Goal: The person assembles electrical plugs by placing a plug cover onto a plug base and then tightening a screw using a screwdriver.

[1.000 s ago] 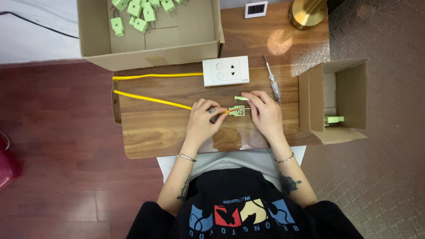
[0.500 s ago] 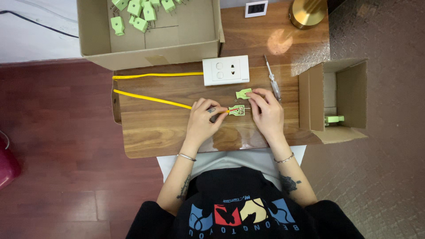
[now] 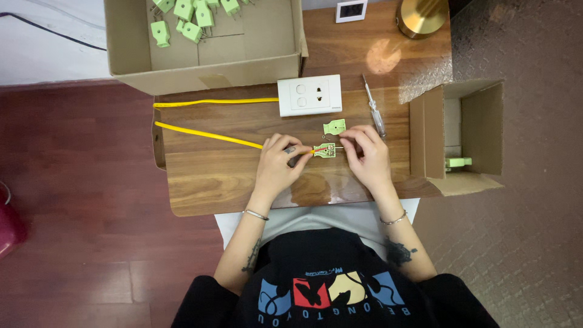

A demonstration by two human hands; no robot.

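Near the lower middle of the frame the person's two hands meet over the wooden surface (image 3: 206, 182): the left hand (image 3: 278, 163) pinches the end of the yellow cable (image 3: 206, 135) where its stripped tip enters the open green plug body (image 3: 325, 150), and the right hand (image 3: 367, 152) holds that plug body by its far end, fingertips closed on it. The step in hand looks like seating the wire ends in the plug's terminals; the next move likely calls for a steady hold while the conductors are pressed home, then a tool to tighten them. Just above the plug lies its loose green cover (image 3: 334, 127), and right of that a small screwdriver (image 3: 373, 108), both apart from the hands. Further up sits a white wall socket plate (image 3: 310, 95); at right an open small box (image 3: 464, 136); at upper left a large cardboard box (image 3: 206, 58) with more green plugs (image 3: 188, 15)
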